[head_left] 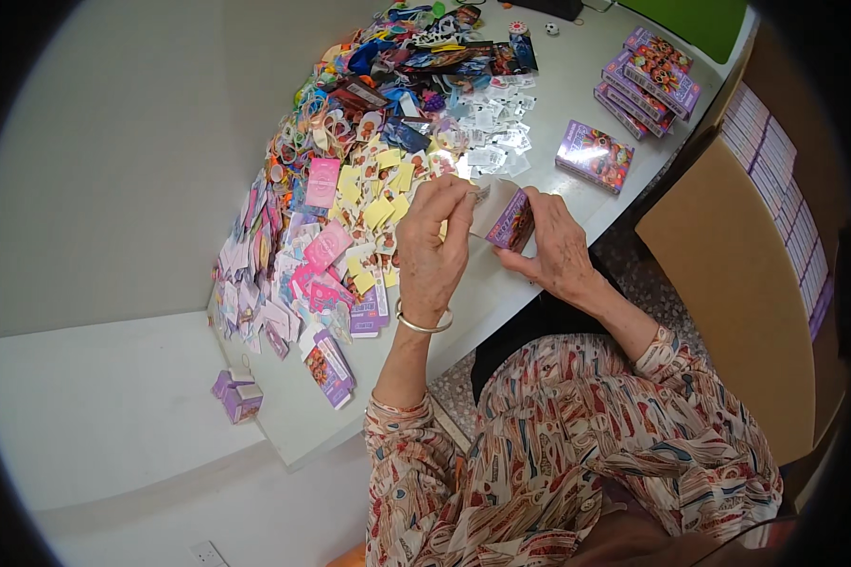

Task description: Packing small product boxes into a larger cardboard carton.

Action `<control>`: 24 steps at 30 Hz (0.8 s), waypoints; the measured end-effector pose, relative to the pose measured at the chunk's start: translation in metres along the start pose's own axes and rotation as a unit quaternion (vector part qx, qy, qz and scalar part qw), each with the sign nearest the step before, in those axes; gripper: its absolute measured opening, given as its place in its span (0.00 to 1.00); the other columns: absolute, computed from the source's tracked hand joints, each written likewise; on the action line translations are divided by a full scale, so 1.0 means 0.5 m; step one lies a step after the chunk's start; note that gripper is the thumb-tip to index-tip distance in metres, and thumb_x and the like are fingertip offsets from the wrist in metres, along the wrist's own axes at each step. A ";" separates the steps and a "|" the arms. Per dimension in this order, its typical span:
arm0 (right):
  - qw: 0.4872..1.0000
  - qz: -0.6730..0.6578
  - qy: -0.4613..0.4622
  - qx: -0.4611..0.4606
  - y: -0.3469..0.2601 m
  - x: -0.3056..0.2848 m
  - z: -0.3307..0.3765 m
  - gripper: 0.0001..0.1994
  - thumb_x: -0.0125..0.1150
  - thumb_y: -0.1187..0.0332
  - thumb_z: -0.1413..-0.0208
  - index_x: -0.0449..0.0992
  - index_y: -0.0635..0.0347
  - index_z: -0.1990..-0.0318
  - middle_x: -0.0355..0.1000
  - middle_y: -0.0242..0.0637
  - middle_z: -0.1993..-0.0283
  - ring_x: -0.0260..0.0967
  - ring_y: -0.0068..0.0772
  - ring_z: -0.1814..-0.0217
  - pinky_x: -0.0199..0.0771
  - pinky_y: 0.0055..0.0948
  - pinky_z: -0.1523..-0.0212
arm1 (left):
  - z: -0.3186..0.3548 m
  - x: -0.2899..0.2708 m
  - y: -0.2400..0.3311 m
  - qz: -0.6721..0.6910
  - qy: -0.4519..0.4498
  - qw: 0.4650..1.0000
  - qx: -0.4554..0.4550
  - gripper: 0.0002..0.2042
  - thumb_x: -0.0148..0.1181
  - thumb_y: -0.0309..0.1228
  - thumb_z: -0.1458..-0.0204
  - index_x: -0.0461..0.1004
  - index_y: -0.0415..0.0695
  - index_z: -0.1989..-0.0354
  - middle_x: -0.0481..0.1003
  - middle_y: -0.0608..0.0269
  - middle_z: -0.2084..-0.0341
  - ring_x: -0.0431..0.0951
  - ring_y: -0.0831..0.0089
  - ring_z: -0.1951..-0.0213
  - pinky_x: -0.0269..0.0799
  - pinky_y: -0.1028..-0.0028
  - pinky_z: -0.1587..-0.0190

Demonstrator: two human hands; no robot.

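Purple printed card makes the small box [514, 225], which is held above the near edge of the table [577, 85], between two hands. The left hand [435, 229] has thumb and fingers pinching at its pale open end; whether some little packet is also between them, I cannot tell. The right hand [560, 248] grips the box from the other side, thumb below and fingers above. On the left wrist sits a bracelet [425, 328]. Just beyond lie yellow cards [379, 213], pink packets [328, 245] and white packets [496, 128], in one wide heap. Farther right, one closed box [596, 156] lies alone near a stack of boxes [645, 87], and past the table edge stands a brown carton [733, 283], with rows of boxes inside
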State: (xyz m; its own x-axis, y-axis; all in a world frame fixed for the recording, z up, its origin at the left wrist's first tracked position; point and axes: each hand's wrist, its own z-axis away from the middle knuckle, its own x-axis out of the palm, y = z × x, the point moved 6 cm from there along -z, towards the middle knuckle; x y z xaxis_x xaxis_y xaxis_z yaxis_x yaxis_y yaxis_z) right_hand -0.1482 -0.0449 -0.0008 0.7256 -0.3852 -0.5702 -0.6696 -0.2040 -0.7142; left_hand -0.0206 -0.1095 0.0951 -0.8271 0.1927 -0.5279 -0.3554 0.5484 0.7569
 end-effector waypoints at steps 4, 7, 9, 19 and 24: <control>1.000 0.001 0.000 0.000 0.000 -0.001 0.000 0.41 0.73 0.61 0.62 0.57 0.68 0.41 0.66 0.49 0.54 0.65 0.48 0.52 0.70 0.39 0.53 | 0.000 -0.003 -0.011 0.046 -0.008 0.998 -0.040 0.05 0.57 0.20 0.47 0.75 0.34 0.63 0.76 0.57 0.68 0.77 0.70 0.68 0.71 0.75 0.64; 1.000 0.001 -0.004 0.001 0.001 0.003 -0.001 0.41 0.73 0.60 0.61 0.57 0.68 0.41 0.66 0.49 0.53 0.65 0.48 0.52 0.70 0.39 0.53 | 0.004 0.002 -0.013 0.011 -0.027 0.999 -0.020 0.05 0.58 0.21 0.48 0.75 0.34 0.64 0.76 0.58 0.68 0.76 0.72 0.68 0.71 0.76 0.64; 1.000 0.004 -0.003 0.001 0.003 0.004 0.000 0.41 0.73 0.60 0.61 0.57 0.68 0.41 0.66 0.49 0.53 0.65 0.47 0.52 0.71 0.39 0.53 | 0.003 0.003 -0.012 -0.010 -0.030 0.999 0.005 0.05 0.59 0.21 0.48 0.75 0.34 0.64 0.76 0.59 0.68 0.76 0.74 0.68 0.71 0.77 0.64; 1.000 -0.006 0.015 -0.008 -0.005 -0.006 0.000 0.38 0.73 0.61 0.62 0.59 0.68 0.45 0.66 0.48 0.57 0.64 0.48 0.55 0.68 0.40 0.54 | 0.011 0.014 -0.059 0.144 -0.027 0.981 -0.126 0.07 0.65 0.25 0.51 0.74 0.34 0.68 0.73 0.64 0.71 0.72 0.80 0.71 0.70 0.79 0.67; 1.000 -0.006 0.001 -0.002 -0.002 -0.002 -0.002 0.38 0.73 0.62 0.62 0.59 0.68 0.45 0.66 0.49 0.57 0.64 0.48 0.54 0.68 0.40 0.53 | 0.005 0.006 -0.063 0.099 -0.031 0.987 -0.122 0.04 0.63 0.23 0.48 0.76 0.36 0.66 0.75 0.66 0.69 0.72 0.82 0.67 0.69 0.81 0.63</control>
State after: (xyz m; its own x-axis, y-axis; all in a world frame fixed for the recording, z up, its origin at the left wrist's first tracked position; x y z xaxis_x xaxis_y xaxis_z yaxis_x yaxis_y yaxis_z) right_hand -0.1487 -0.0450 0.0008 0.7326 -0.3850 -0.5613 -0.6621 -0.2122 -0.7187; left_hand -0.0107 -0.1239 0.0689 -0.8655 0.3299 -0.3769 -0.2894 0.2847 0.9139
